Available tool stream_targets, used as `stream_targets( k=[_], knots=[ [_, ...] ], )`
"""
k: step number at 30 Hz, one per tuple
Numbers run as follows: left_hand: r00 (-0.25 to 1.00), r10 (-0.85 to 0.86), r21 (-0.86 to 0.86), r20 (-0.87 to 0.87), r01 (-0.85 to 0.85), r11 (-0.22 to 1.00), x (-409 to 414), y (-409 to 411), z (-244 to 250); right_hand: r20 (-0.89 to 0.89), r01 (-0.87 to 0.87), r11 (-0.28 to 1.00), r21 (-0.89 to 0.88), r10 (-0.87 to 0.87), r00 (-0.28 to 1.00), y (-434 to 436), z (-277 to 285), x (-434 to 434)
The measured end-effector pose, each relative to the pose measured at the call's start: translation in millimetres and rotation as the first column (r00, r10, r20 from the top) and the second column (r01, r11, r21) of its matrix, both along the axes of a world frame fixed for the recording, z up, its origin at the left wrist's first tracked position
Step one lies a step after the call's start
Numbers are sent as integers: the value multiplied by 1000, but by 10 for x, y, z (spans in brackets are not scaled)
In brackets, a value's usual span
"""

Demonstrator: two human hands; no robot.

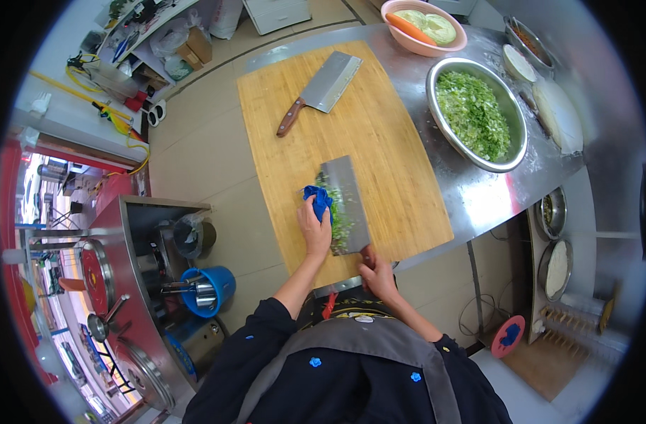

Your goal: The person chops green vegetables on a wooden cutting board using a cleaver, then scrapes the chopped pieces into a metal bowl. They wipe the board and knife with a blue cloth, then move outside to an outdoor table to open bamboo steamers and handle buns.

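Note:
My right hand [378,273] grips the wooden handle of a cleaver [349,196]. Its broad blade lies nearly flat over the cutting board [402,175], with bits of chopped greens [342,222] on and beside it. In my left hand [316,229] is a bunched blue cloth [316,200], held at the blade's left side against the greens. Farther up the board rests a second cleaver [331,82] with a brown wooden handle, touched by neither hand.
Right of the board stands a steel bowl [519,140] of chopped greens. Behind it, a pink basin [455,49] holds a carrot and cut cabbage. A steel table [476,204] supports these. On the floor at left are a blue bucket [225,283] and a lined bin [209,238].

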State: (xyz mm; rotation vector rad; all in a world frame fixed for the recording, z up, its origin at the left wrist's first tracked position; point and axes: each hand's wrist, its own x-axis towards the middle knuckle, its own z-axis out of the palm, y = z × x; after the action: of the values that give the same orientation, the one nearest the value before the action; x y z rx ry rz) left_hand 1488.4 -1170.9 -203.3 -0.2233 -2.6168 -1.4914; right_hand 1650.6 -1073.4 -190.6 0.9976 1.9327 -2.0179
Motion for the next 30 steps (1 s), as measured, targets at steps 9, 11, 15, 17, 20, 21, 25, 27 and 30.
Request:
stream_targets(
  k=[9,11,15,17,20,21,25,27,30],
  knots=[
    [807,-260,841,531,-463,280,-292,-247,423,6,62,742,-668,-78,997,269,273,-15],
    [822,-329,885,466,-422,199,-380,-257,751,-2,114,739,-664,-153,988,541,421,57],
    [888,-308,940,341,-323,110,-529,-398,1091,-206,232,901,-367,-322,924,1350,1096,18],
    [830,-552,984,79,-153,-90,-678,-464,976,-286,248,968,47,-225,931,1918,1251,-57],
    [696,-688,943,-204,-50,-330,-770,-84,947,-342,336,577,744,-104,934,2714,1268,-170],
    [710,-674,942,-204,-46,-333,-732,43,947,-309,309,404,861,-68,949,2972,1288,-197],
    [866,-474,974,161,-216,-63,-534,751,1031,-154,142,313,939,15,988,3686,1228,-238],
    [895,-426,991,130,-101,89,-500,1304,1207,-237,205,527,825,-7,971,3888,952,-223],
    [919,-381,918,104,58,391,-450,2217,1772,-359,262,715,648,-17,933,4045,768,-173]
  ],
)
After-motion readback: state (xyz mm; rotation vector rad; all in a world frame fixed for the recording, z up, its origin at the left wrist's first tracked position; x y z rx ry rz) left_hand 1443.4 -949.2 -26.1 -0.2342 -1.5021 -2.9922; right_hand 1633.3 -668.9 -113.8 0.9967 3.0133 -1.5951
